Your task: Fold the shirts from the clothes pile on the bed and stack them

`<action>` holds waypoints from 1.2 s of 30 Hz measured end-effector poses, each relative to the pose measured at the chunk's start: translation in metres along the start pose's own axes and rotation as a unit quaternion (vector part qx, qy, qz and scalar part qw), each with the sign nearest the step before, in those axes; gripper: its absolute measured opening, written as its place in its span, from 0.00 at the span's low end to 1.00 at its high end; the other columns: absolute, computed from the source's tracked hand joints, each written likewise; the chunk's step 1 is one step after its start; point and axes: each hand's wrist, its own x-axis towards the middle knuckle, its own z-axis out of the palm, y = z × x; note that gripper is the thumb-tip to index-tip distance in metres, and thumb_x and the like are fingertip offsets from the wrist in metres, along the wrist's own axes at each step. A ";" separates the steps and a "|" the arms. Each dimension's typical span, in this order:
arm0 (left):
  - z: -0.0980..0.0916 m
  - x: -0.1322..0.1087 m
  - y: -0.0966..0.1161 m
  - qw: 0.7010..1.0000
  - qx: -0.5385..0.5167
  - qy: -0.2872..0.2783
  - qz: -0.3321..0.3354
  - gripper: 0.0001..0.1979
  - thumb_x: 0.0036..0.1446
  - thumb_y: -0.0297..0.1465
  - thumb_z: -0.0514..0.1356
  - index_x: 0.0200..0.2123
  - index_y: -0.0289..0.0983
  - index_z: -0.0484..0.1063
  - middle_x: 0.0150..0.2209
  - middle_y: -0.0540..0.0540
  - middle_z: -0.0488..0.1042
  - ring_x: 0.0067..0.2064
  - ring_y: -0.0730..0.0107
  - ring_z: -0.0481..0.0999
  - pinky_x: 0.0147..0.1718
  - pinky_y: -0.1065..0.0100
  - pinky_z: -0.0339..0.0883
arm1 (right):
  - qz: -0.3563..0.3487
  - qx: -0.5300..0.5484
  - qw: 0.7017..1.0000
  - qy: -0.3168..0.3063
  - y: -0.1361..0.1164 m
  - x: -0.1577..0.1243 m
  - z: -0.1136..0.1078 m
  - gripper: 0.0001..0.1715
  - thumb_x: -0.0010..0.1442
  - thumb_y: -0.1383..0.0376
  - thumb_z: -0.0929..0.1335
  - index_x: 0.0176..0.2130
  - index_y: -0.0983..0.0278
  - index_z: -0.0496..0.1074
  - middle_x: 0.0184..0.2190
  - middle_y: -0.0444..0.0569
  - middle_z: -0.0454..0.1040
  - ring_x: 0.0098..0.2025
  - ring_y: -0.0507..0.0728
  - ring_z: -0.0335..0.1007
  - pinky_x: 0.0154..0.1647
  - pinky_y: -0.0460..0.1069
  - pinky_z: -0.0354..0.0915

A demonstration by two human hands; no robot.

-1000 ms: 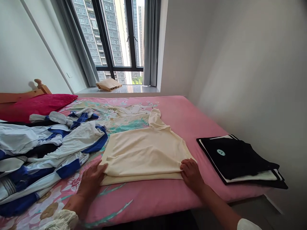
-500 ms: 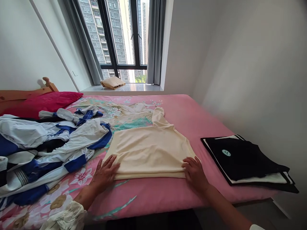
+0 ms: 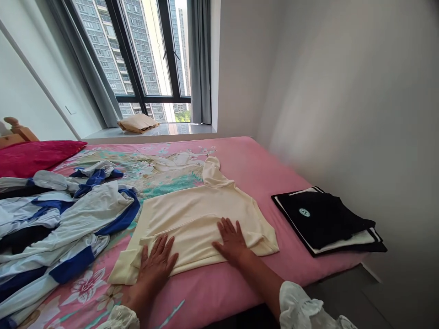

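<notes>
A cream high-necked garment (image 3: 192, 214) lies spread on the bed, its collar pointing toward the window. My left hand (image 3: 157, 261) rests flat on its lower left part, fingers apart, beside a cuff-like end that sticks out at the near left corner. Farther right, my right hand (image 3: 231, 241) lies on the cloth near its front edge with the fingers spread. Neither hand grips the fabric. Parts of the near edge are hidden under my hands.
White and blue clothes (image 3: 78, 219) are heaped at the left, near a red pillow (image 3: 41, 155). Folded black clothing (image 3: 325, 221) lies on the pink bed (image 3: 240, 151) at the right. A beige folded cloth (image 3: 138, 123) sits on the windowsill.
My right hand has moved left from the garment's right edge to nearer its middle. A cuff-like end now shows by my left hand. The view has shifted right.
</notes>
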 end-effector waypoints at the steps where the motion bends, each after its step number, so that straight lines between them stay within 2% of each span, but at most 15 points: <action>1: 0.001 0.000 -0.002 1.000 0.000 -0.008 -0.004 0.28 0.61 0.41 0.45 0.63 0.41 0.53 0.66 0.43 0.50 0.67 0.58 0.46 0.61 0.41 0.34 | 0.044 -0.003 0.999 0.011 0.015 -0.003 -0.006 0.40 0.61 0.49 0.59 0.64 0.67 0.50 0.66 0.57 0.46 0.68 0.64 0.36 0.64 0.66 0.30; 3: 0.001 0.002 -0.004 1.000 -0.005 -0.029 -0.010 0.28 0.61 0.41 0.45 0.63 0.42 0.53 0.67 0.45 0.48 0.67 0.59 0.45 0.61 0.42 0.33 | 0.105 0.010 0.993 0.048 0.044 -0.015 -0.022 0.33 0.63 0.56 0.57 0.63 0.66 0.54 0.63 0.56 0.55 0.66 0.64 0.43 0.63 0.65 0.36; 5: -0.003 0.008 -0.002 0.999 -0.013 -0.036 -0.023 0.27 0.60 0.40 0.46 0.62 0.42 0.56 0.66 0.43 0.51 0.67 0.57 0.47 0.60 0.40 0.36 | 0.132 0.034 0.986 0.092 0.069 -0.032 -0.038 0.27 0.61 0.63 0.56 0.58 0.65 0.62 0.57 0.55 0.65 0.61 0.62 0.54 0.61 0.61 0.46; 8: -0.013 0.025 0.014 0.999 -0.038 0.004 -0.010 0.23 0.60 0.36 0.46 0.58 0.41 0.62 0.64 0.41 0.57 0.65 0.55 0.52 0.59 0.40 0.43 | 0.146 0.057 0.981 0.113 0.094 -0.056 -0.054 0.23 0.58 0.68 0.55 0.48 0.63 0.70 0.47 0.51 0.73 0.52 0.58 0.63 0.54 0.55 0.56; 11: -0.025 0.051 0.053 0.990 -0.088 0.039 0.098 0.22 0.62 0.31 0.44 0.57 0.44 0.63 0.63 0.45 0.60 0.65 0.61 0.53 0.60 0.47 0.48 | 0.148 0.064 0.981 0.110 0.104 -0.069 -0.061 0.21 0.55 0.69 0.57 0.43 0.61 0.72 0.43 0.48 0.75 0.48 0.57 0.66 0.51 0.52 0.57; 13: -0.030 0.072 0.085 0.980 -0.114 0.024 0.163 0.22 0.62 0.29 0.43 0.57 0.46 0.63 0.63 0.47 0.60 0.66 0.65 0.52 0.61 0.51 0.48 | 0.143 0.059 0.981 0.114 0.103 -0.070 -0.062 0.19 0.54 0.67 0.58 0.42 0.60 0.72 0.41 0.47 0.75 0.47 0.57 0.66 0.51 0.52 0.56; 16: -0.025 0.100 0.127 0.972 -0.126 -0.010 0.199 0.22 0.62 0.30 0.43 0.57 0.50 0.62 0.64 0.51 0.57 0.66 0.67 0.49 0.63 0.53 0.43 | 0.135 0.026 0.982 0.128 0.102 -0.066 -0.060 0.12 0.53 0.65 0.62 0.36 0.61 0.72 0.36 0.48 0.74 0.43 0.58 0.65 0.49 0.53 0.56; 18: -0.015 0.112 0.142 0.975 -0.124 -0.022 0.181 0.21 0.63 0.34 0.43 0.58 0.50 0.62 0.64 0.50 0.57 0.66 0.64 0.50 0.63 0.49 0.39 | 0.141 0.003 0.979 0.150 0.107 -0.065 -0.057 0.08 0.54 0.66 0.62 0.29 0.62 0.70 0.32 0.48 0.72 0.39 0.57 0.65 0.45 0.52 0.56; 20: -0.001 0.118 0.148 0.983 -0.120 -0.033 0.137 0.23 0.63 0.38 0.42 0.60 0.46 0.59 0.64 0.44 0.57 0.66 0.57 0.51 0.61 0.41 0.38 | 0.155 -0.007 0.972 0.178 0.115 -0.067 -0.054 0.10 0.55 0.68 0.61 0.25 0.63 0.67 0.29 0.49 0.71 0.37 0.57 0.64 0.42 0.51 0.57; 23: 0.014 0.122 0.145 0.989 -0.115 -0.044 0.086 0.26 0.63 0.41 0.40 0.62 0.42 0.55 0.65 0.40 0.54 0.66 0.52 0.51 0.59 0.37 0.40 | 0.170 0.010 0.960 0.224 0.121 -0.072 -0.055 0.10 0.57 0.69 0.60 0.27 0.63 0.67 0.31 0.50 0.71 0.38 0.58 0.64 0.46 0.54 0.56; 26: 0.015 0.124 0.144 0.990 -0.113 -0.039 0.077 0.27 0.63 0.42 0.41 0.63 0.42 0.52 0.66 0.41 0.52 0.66 0.55 0.49 0.60 0.39 0.39 | 0.118 0.059 0.955 0.267 0.103 -0.073 -0.063 0.10 0.60 0.68 0.58 0.35 0.62 0.68 0.37 0.49 0.72 0.44 0.59 0.64 0.56 0.60 0.50; 29: 0.005 0.119 0.149 0.991 -0.108 -0.011 0.074 0.27 0.63 0.38 0.41 0.64 0.37 0.51 0.66 0.39 0.49 0.67 0.56 0.46 0.61 0.42 0.38 | 0.002 0.122 0.954 0.275 0.061 -0.061 -0.068 0.14 0.61 0.70 0.57 0.41 0.61 0.67 0.42 0.50 0.71 0.51 0.58 0.63 0.60 0.60 0.51; 33: -0.007 0.086 0.149 0.989 -0.093 0.015 0.110 0.25 0.63 0.33 0.41 0.62 0.38 0.55 0.66 0.42 0.52 0.67 0.60 0.48 0.63 0.47 0.37 | -0.102 0.154 0.961 0.208 0.001 -0.036 -0.056 0.20 0.60 0.72 0.57 0.49 0.62 0.67 0.51 0.50 0.69 0.60 0.58 0.55 0.63 0.59 0.50; 36: -0.012 0.051 0.127 0.985 -0.067 0.020 0.157 0.25 0.63 0.34 0.41 0.62 0.39 0.55 0.66 0.43 0.52 0.67 0.60 0.49 0.64 0.48 0.32 | -0.125 0.122 0.975 0.135 -0.019 -0.022 -0.035 0.24 0.61 0.70 0.57 0.56 0.66 0.63 0.58 0.51 0.64 0.64 0.59 0.48 0.65 0.60 0.45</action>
